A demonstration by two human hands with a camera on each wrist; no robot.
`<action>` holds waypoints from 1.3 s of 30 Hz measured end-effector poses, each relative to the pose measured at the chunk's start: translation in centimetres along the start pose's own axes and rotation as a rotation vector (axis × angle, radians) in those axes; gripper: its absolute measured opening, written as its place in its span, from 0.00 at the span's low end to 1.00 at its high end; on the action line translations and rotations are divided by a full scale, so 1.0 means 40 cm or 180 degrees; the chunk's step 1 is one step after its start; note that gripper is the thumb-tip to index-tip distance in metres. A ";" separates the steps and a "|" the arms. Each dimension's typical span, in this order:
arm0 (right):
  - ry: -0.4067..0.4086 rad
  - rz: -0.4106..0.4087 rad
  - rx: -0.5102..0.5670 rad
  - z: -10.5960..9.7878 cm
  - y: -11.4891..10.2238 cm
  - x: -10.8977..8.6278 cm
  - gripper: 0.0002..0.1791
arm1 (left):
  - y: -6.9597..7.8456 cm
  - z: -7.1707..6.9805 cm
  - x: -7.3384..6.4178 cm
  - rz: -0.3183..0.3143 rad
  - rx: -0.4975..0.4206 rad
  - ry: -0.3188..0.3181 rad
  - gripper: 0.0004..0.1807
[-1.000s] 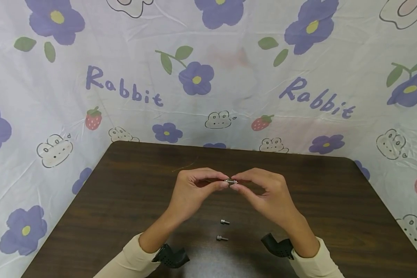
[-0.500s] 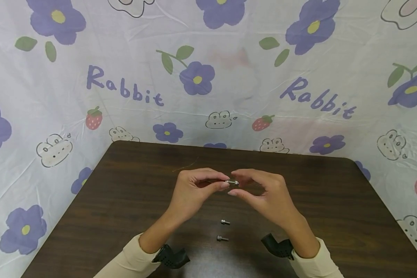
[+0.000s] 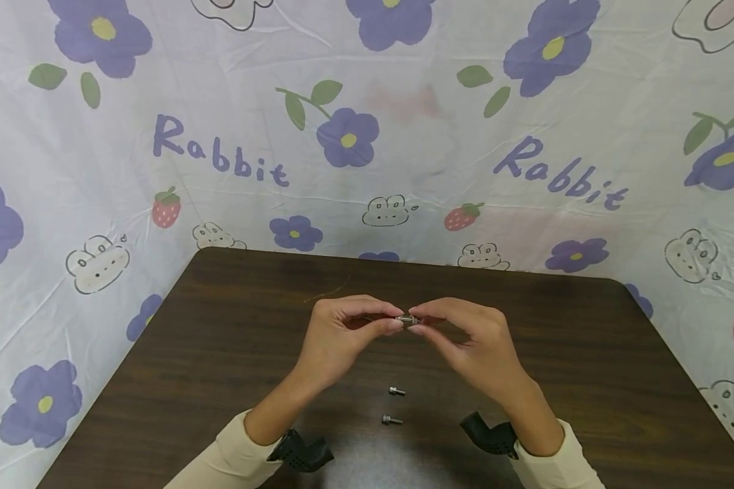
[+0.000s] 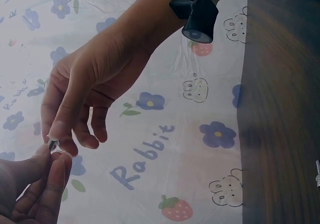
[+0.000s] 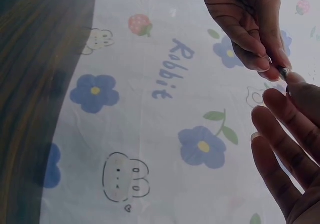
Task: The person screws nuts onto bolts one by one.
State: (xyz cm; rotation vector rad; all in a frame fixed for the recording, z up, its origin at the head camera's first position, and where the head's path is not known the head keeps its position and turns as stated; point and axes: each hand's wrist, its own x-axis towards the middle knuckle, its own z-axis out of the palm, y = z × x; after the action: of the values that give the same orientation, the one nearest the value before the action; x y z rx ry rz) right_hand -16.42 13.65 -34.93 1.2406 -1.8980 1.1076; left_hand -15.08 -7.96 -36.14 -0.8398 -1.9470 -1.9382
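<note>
A small silver bolt (image 3: 407,320) is held level above the table, with a nut-like wider part toward its right end. My left hand (image 3: 338,339) pinches its left end between thumb and index finger, hiding that end. At the other end, my right hand (image 3: 478,345) has thumb and index fingertip on the wider part. In the left wrist view the bolt (image 4: 53,144) is mostly covered by fingertips. The right wrist view shows a dark metal bit of the bolt (image 5: 284,73) between both hands, the right hand's other fingers spread.
Two more bolts, one nearer the hands (image 3: 396,391) and one closer to me (image 3: 392,420), lie on the dark wooden table (image 3: 232,380). A thin strand (image 3: 327,292) lies toward the back. A printed cloth (image 3: 404,156) hangs behind the table.
My right fingertips parted from the bolt half a second ago, baring its right end, and now close on it again. My left hand stays in place.
</note>
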 end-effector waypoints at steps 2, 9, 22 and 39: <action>0.0006 -0.0005 -0.0010 0.002 0.001 0.000 0.15 | 0.001 -0.001 -0.001 -0.0002 0.0012 0.0008 0.05; -0.0192 0.0304 0.0014 -0.001 -0.003 -0.005 0.07 | -0.001 0.000 -0.003 0.0035 -0.0002 0.0010 0.05; -0.0249 0.0341 -0.0093 -0.004 0.002 -0.010 0.07 | 0.003 -0.002 -0.006 -0.0008 0.0120 0.0045 0.06; 0.0009 -0.0007 -0.0140 -0.005 -0.001 -0.001 0.15 | 0.006 0.001 -0.001 -0.0028 -0.0047 0.0002 0.06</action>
State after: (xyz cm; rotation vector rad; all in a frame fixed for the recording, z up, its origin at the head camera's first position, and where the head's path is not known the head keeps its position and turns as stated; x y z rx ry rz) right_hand -16.36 13.83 -34.86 1.2158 -1.9082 1.0603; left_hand -14.90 -7.96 -35.98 -0.8360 -1.9416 -1.9597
